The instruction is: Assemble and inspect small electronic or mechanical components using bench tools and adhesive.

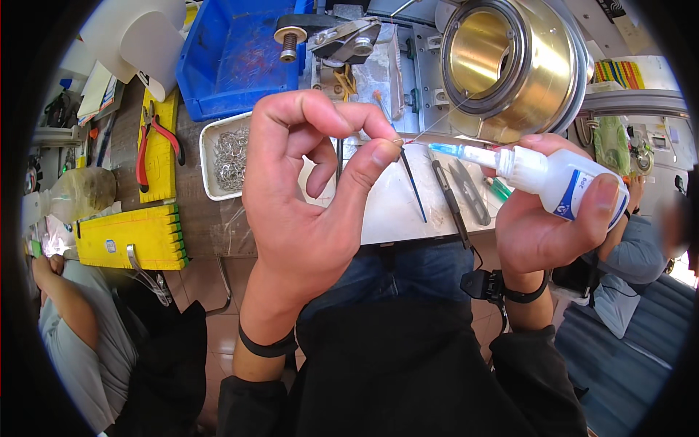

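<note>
My left hand [313, 182] pinches a tiny piece [400, 143] between thumb and forefinger. It is too small to make out, and a fine strand runs from it toward the brass cylinder. My right hand [546, 218] is wrapped round a small white squeeze bottle [535, 171] with a blue and white label. The bottle is tilted nearly flat, its blue nozzle tip [445, 148] pointing left at the pinched piece, a small gap apart. Beneath the hands, a thin dark blue stick tool [415, 186], a black-handled tool [448, 193] and grey tweezers [470, 193] lie on a white board [382, 211].
A large brass cylinder [535, 65] stands at the back right. To the left are a blue bin [218, 65], a white tray [211, 164] of small metal wire parts, red-handled pliers [142, 156] and a yellow holder [127, 237]. Other people sit on both sides.
</note>
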The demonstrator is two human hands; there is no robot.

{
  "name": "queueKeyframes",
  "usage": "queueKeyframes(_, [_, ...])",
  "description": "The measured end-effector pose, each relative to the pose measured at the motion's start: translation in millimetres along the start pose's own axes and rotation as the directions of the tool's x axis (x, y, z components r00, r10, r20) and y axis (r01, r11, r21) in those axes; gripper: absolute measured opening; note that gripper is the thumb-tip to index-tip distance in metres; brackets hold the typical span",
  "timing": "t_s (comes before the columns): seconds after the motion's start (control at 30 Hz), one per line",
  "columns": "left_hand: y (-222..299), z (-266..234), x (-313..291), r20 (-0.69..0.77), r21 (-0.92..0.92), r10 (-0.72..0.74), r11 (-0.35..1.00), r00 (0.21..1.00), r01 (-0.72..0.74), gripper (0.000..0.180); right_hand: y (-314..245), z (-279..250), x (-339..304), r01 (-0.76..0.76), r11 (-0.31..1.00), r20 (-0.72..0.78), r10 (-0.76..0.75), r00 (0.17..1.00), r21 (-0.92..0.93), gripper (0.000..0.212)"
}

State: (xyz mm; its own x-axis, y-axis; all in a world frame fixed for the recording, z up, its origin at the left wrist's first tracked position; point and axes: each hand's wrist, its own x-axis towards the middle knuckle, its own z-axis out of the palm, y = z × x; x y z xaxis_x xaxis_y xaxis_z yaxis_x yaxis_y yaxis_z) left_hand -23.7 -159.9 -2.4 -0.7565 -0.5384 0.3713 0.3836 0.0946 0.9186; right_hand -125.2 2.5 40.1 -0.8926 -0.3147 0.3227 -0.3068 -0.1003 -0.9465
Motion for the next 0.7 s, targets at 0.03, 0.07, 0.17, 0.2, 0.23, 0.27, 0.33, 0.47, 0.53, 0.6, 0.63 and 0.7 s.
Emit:
queueKeyframes(0.03, [0.0,0.2,0.3,0.003,0.0,0.004,1.0,1.0,-0.004,0.034,-1.2,-0.5,0.3,0.001,1.0,-0.001,-0.001,1.0,-0.002,0.068])
queueKeyframes(0.07, [0.0,0.4,0.7,0.006,0.0,0.008,1.0,1.0,-0.008,0.034,-2.8,-1.1,0.7,-0.002,1.0,0.011,0.002,1.0,-0.026,0.068])
queueKeyframes(0.17, [-0.2,0.0,0.3,0.007,0.007,0.012,1.0,1.0,-0.012,0.034,-4.2,-1.2,1.3,-0.008,0.999,0.03,0.01,0.999,-0.047,0.068])
queueKeyframes(0.2, [-0.1,0.0,0.3,0.007,0.007,0.012,1.0,1.0,-0.012,0.034,-4.3,-1.2,1.3,-0.012,0.999,0.035,0.014,0.999,-0.047,0.068])
queueKeyframes(0.23, [0.1,0.1,0.3,0.005,0.003,0.009,1.0,1.0,-0.009,0.034,-4.2,-1.0,1.4,-0.012,0.999,0.036,0.014,0.999,-0.047,0.068])
queueKeyframes(0.27, [0.3,0.2,0.4,0.004,-0.001,0.005,1.0,1.0,-0.005,0.034,-4.0,-0.7,1.5,-0.011,0.999,0.03,0.012,0.999,-0.041,0.067])
queueKeyframes(0.33, [0.4,0.0,0.6,0.004,0.003,0.004,1.0,1.0,-0.004,0.034,-4.0,-0.5,1.6,-0.009,0.999,0.025,0.01,1.0,-0.036,0.067])
queueKeyframes(0.47, [0.0,-0.9,-0.1,0.0,0.004,-0.002,1.0,1.0,0.002,0.034,-2.2,0.0,0.3,-0.017,1.0,0.028,0.018,0.999,-0.025,0.067])
queueKeyframes(0.53, [0.8,-0.3,0.8,0.002,0.005,-0.005,1.0,1.0,0.005,0.035,-3.0,-0.7,0.4,-0.026,1.0,0.027,0.027,0.999,-0.015,0.066])
queueKeyframes(0.6, [1.6,-0.1,1.3,0.003,0.008,-0.009,1.0,1.0,0.009,0.035,-2.9,0.0,0.8,-0.027,1.0,0.003,0.027,1.0,-0.009,0.066])
queueKeyframes(0.63, [1.9,-0.2,1.4,0.003,0.01,-0.013,1.0,1.0,0.013,0.035,-2.8,0.2,0.7,-0.028,1.0,0.003,0.028,1.0,-0.008,0.066])
queueKeyframes(0.7, [2.0,-0.6,1.2,0.002,0.012,-0.017,1.0,1.0,0.017,0.035,-2.9,0.7,0.6,-0.026,1.0,0.007,0.026,1.0,-0.002,0.066])
